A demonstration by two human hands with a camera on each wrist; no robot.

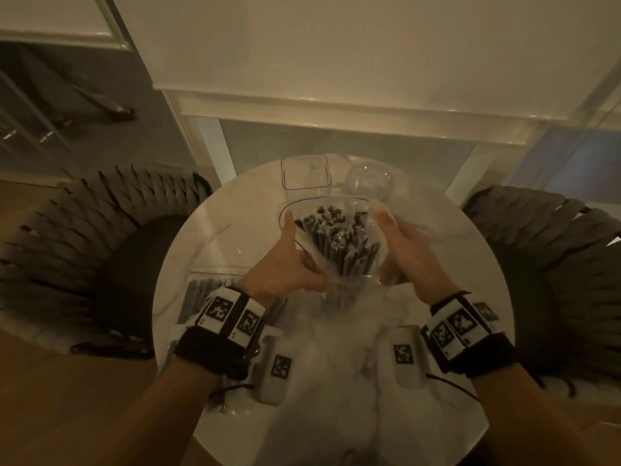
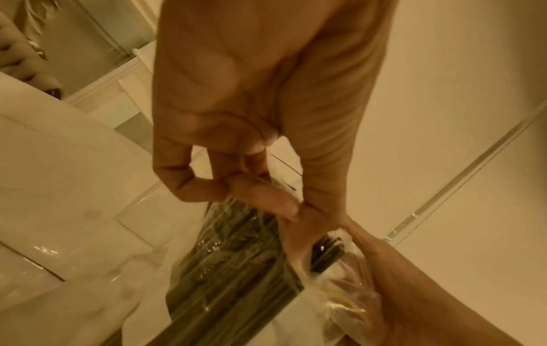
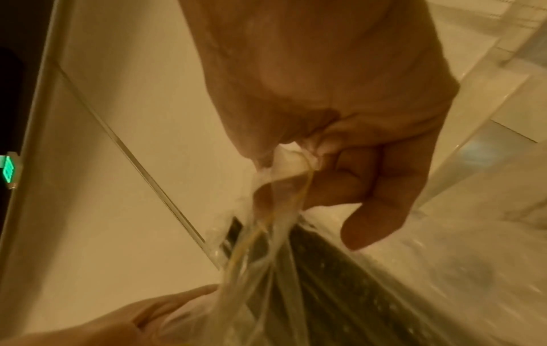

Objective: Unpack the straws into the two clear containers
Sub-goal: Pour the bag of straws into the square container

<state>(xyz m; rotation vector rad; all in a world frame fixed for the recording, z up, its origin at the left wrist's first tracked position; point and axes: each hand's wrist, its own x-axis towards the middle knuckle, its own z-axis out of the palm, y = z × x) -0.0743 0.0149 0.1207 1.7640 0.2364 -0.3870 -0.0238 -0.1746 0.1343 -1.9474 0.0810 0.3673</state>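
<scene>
A clear plastic bag full of dark straws stands upright over the middle of the round table, mouth upward. My left hand pinches the bag's left edge with the thumb raised. My right hand pinches the right edge, so the mouth is stretched wide. Up close, the left hand nips the film beside the straws, and the right hand bunches film above the straws. A square clear container and a round clear container stand just beyond the bag.
Another flat packet of dark straws lies on the white marble table under my left wrist. Two white marker-tagged devices sit near the front edge. Dark woven chairs flank the table.
</scene>
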